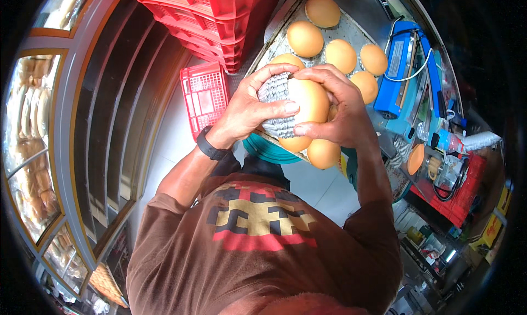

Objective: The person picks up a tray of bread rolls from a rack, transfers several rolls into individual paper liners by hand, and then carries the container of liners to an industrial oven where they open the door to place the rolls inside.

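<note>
Holding a golden bun over the metal tray, the right hand is cupping its dome while the left hand is gripping its ridged grey liner, probably peeling, next needing a gentle tug.

The held bun is smooth golden-yellow; the crinkled layer against its left side is silvery grey with rows of darker ridges. Buns on the tray range from golden to warm orange-tan, and the tray itself is dull grey, mottled with dark specks. The stacked crates are bright red with a lattice pattern. A brown T-shirt carries a blocky print in tan, black and red. The wristband is black. To the right, a vivid blue device has a white cord. The floor tiles are whitish.
</note>
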Tool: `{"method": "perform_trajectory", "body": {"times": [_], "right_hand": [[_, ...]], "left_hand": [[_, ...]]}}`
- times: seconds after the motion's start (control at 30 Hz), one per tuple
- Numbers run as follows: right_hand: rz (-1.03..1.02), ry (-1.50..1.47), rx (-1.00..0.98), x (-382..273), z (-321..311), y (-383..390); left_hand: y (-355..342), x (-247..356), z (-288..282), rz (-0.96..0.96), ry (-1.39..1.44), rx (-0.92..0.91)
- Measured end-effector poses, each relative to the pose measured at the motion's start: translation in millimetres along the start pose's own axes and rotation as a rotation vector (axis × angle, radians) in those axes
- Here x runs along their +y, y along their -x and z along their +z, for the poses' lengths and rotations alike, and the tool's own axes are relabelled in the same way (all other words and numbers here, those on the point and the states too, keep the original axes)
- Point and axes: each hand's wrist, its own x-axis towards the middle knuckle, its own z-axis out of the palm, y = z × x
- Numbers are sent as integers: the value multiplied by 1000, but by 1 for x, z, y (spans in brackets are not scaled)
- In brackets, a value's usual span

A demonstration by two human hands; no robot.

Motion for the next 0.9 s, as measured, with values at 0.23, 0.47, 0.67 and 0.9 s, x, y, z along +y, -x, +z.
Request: {"method": "perform_trajectory", "body": {"times": [0.23, 0.47, 0.67, 0.9], "right_hand": [[-2, -429, 366, 32, -14, -20], [418, 1008, 533, 195, -125, -50], [44, 73, 255, 41, -15, -14], [149, 123, 347, 63, -33, -2]], "left_hand": [[-8, -12, -10, 97, 214, 172], [12, -10, -23, 257, 129, -111], [23, -9, -37, 440, -60, -83], [20, -2, -40, 527, -281, -151]]}}
